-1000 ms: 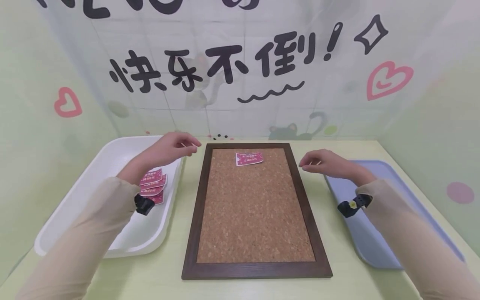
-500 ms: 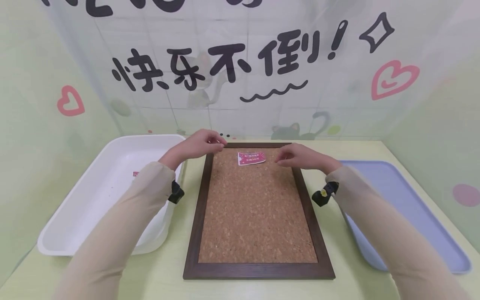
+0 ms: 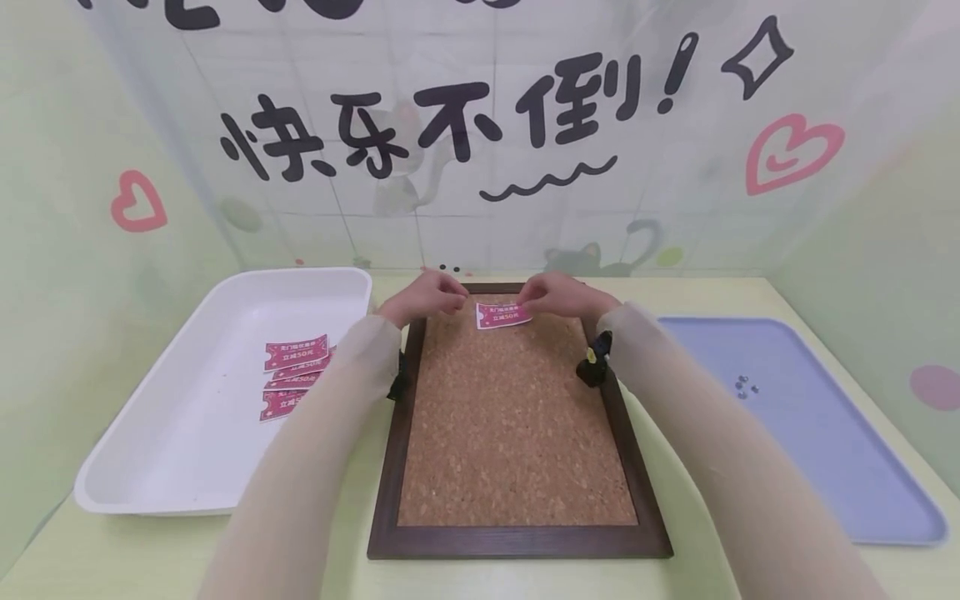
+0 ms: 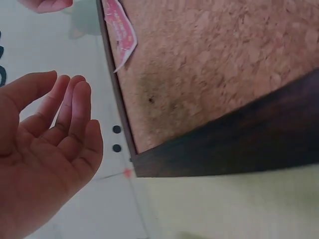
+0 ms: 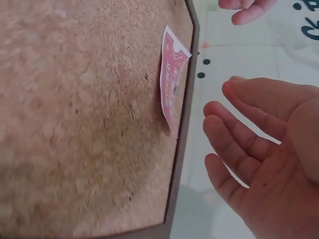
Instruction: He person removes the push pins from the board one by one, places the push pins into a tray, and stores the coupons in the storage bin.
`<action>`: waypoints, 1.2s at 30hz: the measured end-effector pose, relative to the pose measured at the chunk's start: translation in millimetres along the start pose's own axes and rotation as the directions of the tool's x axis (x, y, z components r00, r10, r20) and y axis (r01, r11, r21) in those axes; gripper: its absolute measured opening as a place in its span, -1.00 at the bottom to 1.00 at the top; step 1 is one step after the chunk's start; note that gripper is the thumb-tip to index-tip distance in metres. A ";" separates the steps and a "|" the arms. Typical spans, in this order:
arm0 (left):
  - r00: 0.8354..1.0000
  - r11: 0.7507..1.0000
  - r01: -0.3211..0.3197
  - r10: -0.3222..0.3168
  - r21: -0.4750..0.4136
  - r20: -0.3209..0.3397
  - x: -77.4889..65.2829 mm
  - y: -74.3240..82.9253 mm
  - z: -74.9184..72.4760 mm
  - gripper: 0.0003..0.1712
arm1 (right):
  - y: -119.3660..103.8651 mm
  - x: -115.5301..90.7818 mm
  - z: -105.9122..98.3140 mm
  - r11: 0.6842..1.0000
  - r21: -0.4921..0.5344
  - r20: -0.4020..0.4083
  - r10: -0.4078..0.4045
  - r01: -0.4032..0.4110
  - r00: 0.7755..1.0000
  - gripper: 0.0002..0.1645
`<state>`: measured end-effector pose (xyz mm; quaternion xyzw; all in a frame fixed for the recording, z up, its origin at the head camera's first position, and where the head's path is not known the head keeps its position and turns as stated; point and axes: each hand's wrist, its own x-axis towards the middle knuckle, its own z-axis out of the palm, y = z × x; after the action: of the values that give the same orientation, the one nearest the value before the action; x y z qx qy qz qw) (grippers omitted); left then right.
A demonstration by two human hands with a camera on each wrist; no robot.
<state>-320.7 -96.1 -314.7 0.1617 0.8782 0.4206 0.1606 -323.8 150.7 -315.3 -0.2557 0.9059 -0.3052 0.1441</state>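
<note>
A pink paper coupon with white edges lies near the top of a cork board in a dark wooden frame. Its ends curl up off the cork in the right wrist view. My right hand is over the board's upper right, fingertips overlapping the coupon's right end in the head view. In the right wrist view that hand has relaxed fingers, with nothing between them and the thumb. Left of the coupon, my left hand hovers over the upper left frame, its fingers loosely bent and holding nothing.
To the left, a deep white tray holds several pink coupons, partly behind my left sleeve. A shallow blue tray on the right carries several tiny shiny pieces. A printed wall sheet rises behind the table.
Both hands have moved inward over the board's top, the left one rightward, the right one leftward up to the coupon. The coupon stays in place on the cork.
</note>
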 end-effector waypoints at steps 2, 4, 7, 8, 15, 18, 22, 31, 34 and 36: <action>1.000 1.000 0.013 -0.013 -0.004 -0.013 3.9 -2.5 4.1 -0.61 | -0.8 7.0 1.7 1.000 0.007 -0.001 0.013 -0.013 1.000 -0.70; 0.999 0.999 0.040 -0.041 -0.006 -0.036 7.1 -3.9 7.8 -0.61 | -1.7 13.4 3.4 0.999 0.023 -0.008 0.035 -0.035 0.999 -0.70; 0.993 0.996 0.088 -0.088 0.002 -0.074 11.6 -6.0 13.0 -0.63 | -3.8 21.4 6.9 0.996 0.045 -0.028 0.072 -0.071 0.997 -0.71; 0.991 0.995 0.102 -0.101 0.004 -0.083 13.4 -7.2 14.8 -0.63 | -3.9 24.3 8.6 0.995 0.051 -0.035 0.082 -0.080 0.996 -0.71; 0.972 0.979 0.194 -0.201 -0.070 -0.120 23.2 -13.5 25.9 -0.64 | 0.6 39.5 19.3 0.988 0.078 -0.076 0.140 -0.134 0.987 -0.73; 0.961 0.967 0.229 -0.243 -0.111 -0.130 28.0 -15.7 30.2 -0.62 | 4.1 44.2 21.6 0.981 0.095 -0.089 0.178 -0.170 0.980 -0.73; 0.955 0.962 0.238 -0.257 -0.133 -0.150 35.5 -18.8 36.4 -0.63 | 7.8 48.3 23.5 0.978 0.088 -0.104 0.198 -0.190 0.975 -0.73; 0.929 0.960 0.271 -0.281 -0.075 -0.241 43.0 -18.7 48.4 -0.74 | 20.4 57.6 33.4 0.968 0.113 -0.110 0.235 -0.223 0.966 -0.74; 0.925 0.959 0.279 -0.284 -0.056 -0.252 44.2 -19.1 50.2 -0.76 | 22.7 59.9 36.4 0.969 0.101 -0.121 0.235 -0.224 0.964 -0.74; 0.924 0.957 0.287 -0.288 -0.043 -0.251 45.0 -19.1 50.8 -0.77 | 23.4 61.2 37.9 0.971 0.094 -0.133 0.231 -0.220 0.964 -0.75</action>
<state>-342.6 -53.7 -366.6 -0.0245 0.9045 0.4121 0.1071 -367.5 114.7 -365.6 -0.1224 0.9245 -0.3394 0.1226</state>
